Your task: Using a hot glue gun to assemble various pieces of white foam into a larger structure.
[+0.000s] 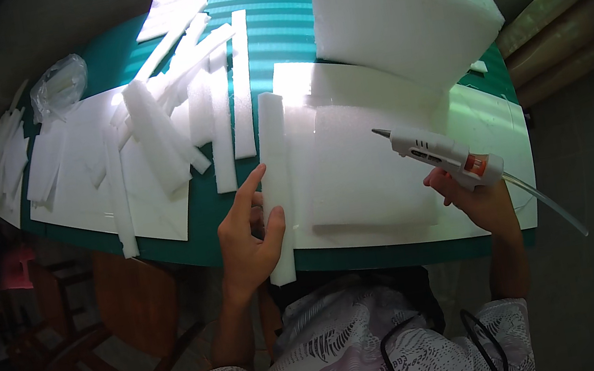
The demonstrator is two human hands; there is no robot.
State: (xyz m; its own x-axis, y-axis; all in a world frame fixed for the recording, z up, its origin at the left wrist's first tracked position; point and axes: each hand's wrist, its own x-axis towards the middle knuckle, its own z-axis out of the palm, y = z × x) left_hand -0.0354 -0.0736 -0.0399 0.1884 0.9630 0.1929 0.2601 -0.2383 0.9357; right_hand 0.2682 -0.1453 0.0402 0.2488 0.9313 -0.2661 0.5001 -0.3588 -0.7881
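Note:
My right hand is closed around a white glue gun, whose metal nozzle points up and to the left. A clear glue stick sticks out of its back end. Just under the nozzle lies a flat white foam sheet on a white board. Along the board's left edge stands a long white foam strip. My left hand is beside this strip, index finger and thumb spread, their tips at its left edge; whether they press on it I cannot tell.
A large white foam block stands at the far right of the green table mat. Several foam strips lie in a loose pile to the left, near a clear plastic bag. A wooden chair stands below the left edge.

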